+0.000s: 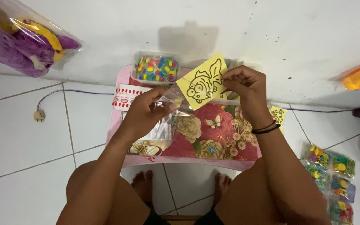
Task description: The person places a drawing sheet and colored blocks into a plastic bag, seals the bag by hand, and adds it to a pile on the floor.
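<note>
Right hand (243, 83) pinches the yellow card (201, 82) by its edge, fingers closed on it, the fish outline facing up toward the camera. Left hand (146, 109) grips a clear plastic sleeve (172, 102), thumb and fingers closed on its mouth. The card's lower corner sits right at the sleeve's opening, so card and sleeve are touching, but most of the card stands clear above it, held over the far half of the small pink floral table (213, 133).

By my read, the card is barely partway in or out of the sleeve; which way, I cannot tell. The card itself looks bare, with no colour on the fish.

Behind the hands, a clear tub of coloured pieces (156, 67) sits against the wall. Bagged sets (332, 183) lie on the floor to the right, and another yellow card (277, 114) peeks past the right wrist.
</note>
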